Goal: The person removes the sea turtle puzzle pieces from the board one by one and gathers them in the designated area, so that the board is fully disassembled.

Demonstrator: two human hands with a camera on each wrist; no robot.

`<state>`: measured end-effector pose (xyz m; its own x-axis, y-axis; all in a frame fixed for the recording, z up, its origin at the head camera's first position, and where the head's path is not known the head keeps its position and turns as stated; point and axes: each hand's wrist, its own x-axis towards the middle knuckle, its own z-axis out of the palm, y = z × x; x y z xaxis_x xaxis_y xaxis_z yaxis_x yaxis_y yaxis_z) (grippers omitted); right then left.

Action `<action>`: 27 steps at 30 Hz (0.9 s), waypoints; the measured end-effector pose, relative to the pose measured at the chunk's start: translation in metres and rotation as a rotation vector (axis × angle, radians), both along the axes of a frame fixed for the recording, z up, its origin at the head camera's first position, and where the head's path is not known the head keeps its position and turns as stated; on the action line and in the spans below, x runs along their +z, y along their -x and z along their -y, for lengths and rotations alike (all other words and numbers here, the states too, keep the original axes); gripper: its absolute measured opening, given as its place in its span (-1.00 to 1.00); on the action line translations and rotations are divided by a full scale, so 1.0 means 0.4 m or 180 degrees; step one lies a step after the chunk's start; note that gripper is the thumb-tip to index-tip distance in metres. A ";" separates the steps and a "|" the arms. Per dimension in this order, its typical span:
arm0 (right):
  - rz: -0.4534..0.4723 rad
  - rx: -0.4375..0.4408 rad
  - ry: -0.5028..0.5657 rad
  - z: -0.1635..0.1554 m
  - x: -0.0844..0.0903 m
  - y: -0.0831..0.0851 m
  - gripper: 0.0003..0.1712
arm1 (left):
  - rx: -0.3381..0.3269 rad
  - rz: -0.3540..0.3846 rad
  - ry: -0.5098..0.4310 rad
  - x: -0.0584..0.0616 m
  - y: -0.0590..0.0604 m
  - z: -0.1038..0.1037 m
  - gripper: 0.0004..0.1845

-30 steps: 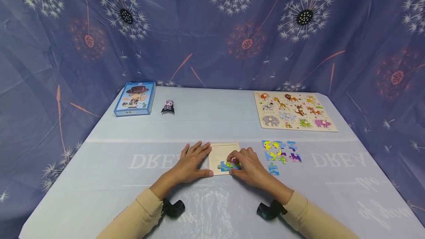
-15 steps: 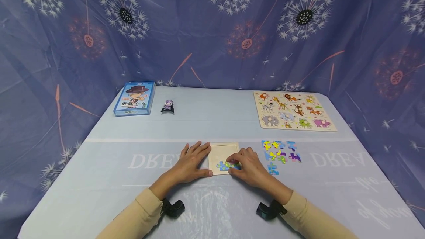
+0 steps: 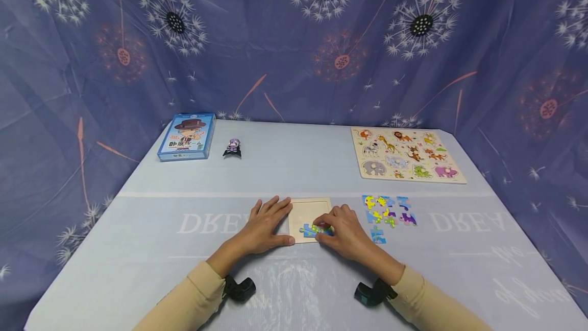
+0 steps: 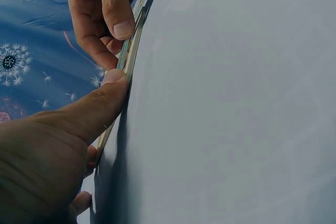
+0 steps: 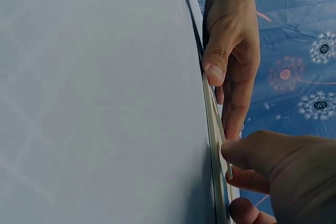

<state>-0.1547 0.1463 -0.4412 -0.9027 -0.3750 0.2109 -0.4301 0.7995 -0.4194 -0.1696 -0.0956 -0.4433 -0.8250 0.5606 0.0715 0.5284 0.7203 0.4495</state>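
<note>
1. Hands meet at a small wooden puzzle tray [image 3: 310,207] lying flat near the table's [image 3: 138,249] front edge, between the two forearms.
2. Left hand [image 3: 264,223] lies flat with relaxed fingers, steadying the tray's left edge.
3. Right hand [image 3: 345,229], fingers curled, pinches a blue and yellow puzzle piece [image 3: 312,229] at the tray's lower right; this hand is the nearer.
4. Loose pieces [image 3: 388,213] lie to the right, apart from the tray.
5. Both wrist views show the tray only edge-on, and fingers hide the piece's exact seating.
</note>
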 end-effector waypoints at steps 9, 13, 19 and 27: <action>0.0068 0.0075 0.0272 -0.040 0.017 -0.016 -0.70 | -0.0040 -0.0027 -0.0011 -0.001 0.001 0.002 -0.11; -0.0105 0.0111 0.0341 -0.081 0.020 -0.025 -0.68 | -0.0033 -0.0015 -0.0007 -0.001 0.000 0.003 -0.11; -0.0380 0.0135 0.0345 -0.178 0.024 -0.041 -0.66 | -0.0033 0.0011 -0.0025 -0.001 -0.001 -0.001 -0.11; -0.0377 -0.0044 0.0131 -0.330 0.009 -0.060 -0.62 | -0.0076 -0.0168 -0.0221 -0.005 -0.005 0.001 -0.11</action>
